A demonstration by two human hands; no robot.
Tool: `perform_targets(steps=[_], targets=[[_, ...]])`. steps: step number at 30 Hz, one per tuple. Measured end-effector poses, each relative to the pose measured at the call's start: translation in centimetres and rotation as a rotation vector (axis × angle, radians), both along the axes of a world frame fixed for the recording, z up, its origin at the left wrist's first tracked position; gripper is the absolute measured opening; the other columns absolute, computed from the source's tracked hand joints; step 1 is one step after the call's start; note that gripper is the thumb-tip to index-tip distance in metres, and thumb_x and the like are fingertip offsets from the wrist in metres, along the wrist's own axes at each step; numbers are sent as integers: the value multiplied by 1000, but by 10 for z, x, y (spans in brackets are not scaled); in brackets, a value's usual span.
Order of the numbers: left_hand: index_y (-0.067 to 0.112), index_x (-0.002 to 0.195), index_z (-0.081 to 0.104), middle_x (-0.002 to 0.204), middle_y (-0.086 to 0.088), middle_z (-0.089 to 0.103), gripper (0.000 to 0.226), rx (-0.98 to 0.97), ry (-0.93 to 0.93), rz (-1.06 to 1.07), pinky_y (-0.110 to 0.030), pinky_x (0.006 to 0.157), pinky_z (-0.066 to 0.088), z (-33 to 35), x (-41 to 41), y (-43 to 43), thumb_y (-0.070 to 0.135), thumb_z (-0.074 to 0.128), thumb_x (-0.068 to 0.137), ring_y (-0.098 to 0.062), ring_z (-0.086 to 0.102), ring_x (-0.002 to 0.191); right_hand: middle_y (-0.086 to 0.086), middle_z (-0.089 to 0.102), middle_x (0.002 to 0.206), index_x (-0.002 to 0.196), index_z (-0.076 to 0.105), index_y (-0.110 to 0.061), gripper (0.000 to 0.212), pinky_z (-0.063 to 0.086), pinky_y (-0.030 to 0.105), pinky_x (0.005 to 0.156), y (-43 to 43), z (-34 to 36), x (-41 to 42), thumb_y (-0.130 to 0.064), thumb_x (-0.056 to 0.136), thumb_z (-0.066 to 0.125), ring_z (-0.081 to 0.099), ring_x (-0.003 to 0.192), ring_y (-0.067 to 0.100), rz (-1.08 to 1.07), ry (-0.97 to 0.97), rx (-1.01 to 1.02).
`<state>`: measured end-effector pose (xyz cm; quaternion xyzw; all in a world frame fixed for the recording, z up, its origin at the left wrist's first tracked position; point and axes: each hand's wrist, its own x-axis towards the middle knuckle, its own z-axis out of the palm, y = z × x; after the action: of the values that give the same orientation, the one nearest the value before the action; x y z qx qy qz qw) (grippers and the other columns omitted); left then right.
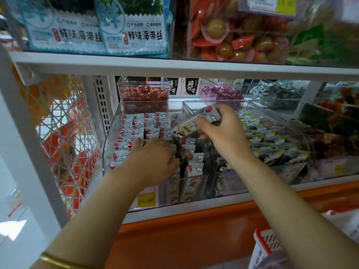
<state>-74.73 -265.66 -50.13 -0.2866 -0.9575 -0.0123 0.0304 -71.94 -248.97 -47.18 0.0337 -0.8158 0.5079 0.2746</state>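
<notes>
- Head view, landmark = clear bin [108,136] on the lower shelf; all places given rel. to it.
- R hand [223,133]: over the bin's back-right part, fingers & thumb curled, pinching a snack packet [211,115].
- Packet: grey-white w/ red dot & cloud print, tilted, held up above the bin, not touching the rows below. May be more than one in the pinch, can't tell.
- L hand [153,158]: inside the bin, front-centre, palm down, fingers fairly straight & spread, resting on the packet rows [136,129]. Holds nothing.
- Rows: same print, stood on edge, filling the bin's left half.
- Price tag [146,199]: yellow, on the bin's front face, below the L wrist.
- Dark-packet bin [272,144]: just beside, to the right.
- Red sweets tub [143,94]: directly behind; purple sweets [223,92] behind-right.
- Seaweed bags [136,32]: shelf above.
- Wire mesh panel [66,133]: left of the bin.
- Red-rim basket [266,243]: well below, to the right.
- Gold bangle [56,261]: on the L forearm.
</notes>
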Motion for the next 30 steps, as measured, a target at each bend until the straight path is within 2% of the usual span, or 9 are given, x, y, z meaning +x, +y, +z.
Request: perform_targets(steps=[2,3,6,9,12,15,18,25,30], targets=[[21,110,57,108,5,46,36,29,-16,-17,-53,110,18,2,6,-5,43,32,95,-17,42,117,9,63,109,116,54,-6,34,52,46,82,-6,5,-6,-21,87,63,64,92,24,37,-3,135],[23,111,57,105,6,45,35,45,-24,-31,-52,110,19,3,9,-7,43,33,95,-16,43,114,9,62,112,118,54,-7,36,50,42,83,-9,7,-10,-23,87,64,61,97,24,53,-4,198],[23,116,57,102,9,41,37,92,-27,-56,-49,110,21,2,12,-12,44,36,94,-14,42,111,-3,55,100,122,53,-8,43,33,19,63,-16,10,-23,-27,86,65,48,86,11,89,-22,400],[26,118,56,100,9,41,37,134,-3,-64,-44,105,28,0,13,-18,46,39,92,-12,40,100,-4,54,96,121,55,-6,44,31,13,59,-26,7,-34,-24,84,69,49,85,11,150,-102,608],[27,121,53,98,8,42,37,164,7,-84,-39,96,31,0,14,-22,46,43,91,-13,39,99,10,55,125,126,52,-7,46,37,26,88,-37,0,-45,-23,85,67,50,116,24,130,-189,863],[20,116,57,98,3,52,37,268,-37,-107,-33,84,38,5,16,-26,44,51,88,-14,46,92,10,60,118,116,58,-10,33,45,35,92,-42,-2,-48,-26,88,63,55,109,27,84,-201,940],[15,109,64,96,-2,56,31,377,-58,-106,-32,77,45,14,18,-31,37,59,87,-16,51,85,8,64,102,102,63,-13,20,49,39,84,-44,-5,-49,-20,94,47,58,94,27,157,-345,1127],[6,109,60,101,-9,55,34,363,-44,9,-37,84,44,18,17,-37,34,55,90,-22,51,92,12,62,104,110,62,-10,33,51,41,84,-47,-1,-58,-4,91,36,58,93,28,214,-476,1163],[6,114,60,109,-9,57,35,408,-32,29,-28,83,42,19,18,-39,32,53,92,-21,52,97,11,57,130,117,64,-11,41,45,37,98,-41,7,-67,6,90,38,55,115,26,171,-381,1005]])
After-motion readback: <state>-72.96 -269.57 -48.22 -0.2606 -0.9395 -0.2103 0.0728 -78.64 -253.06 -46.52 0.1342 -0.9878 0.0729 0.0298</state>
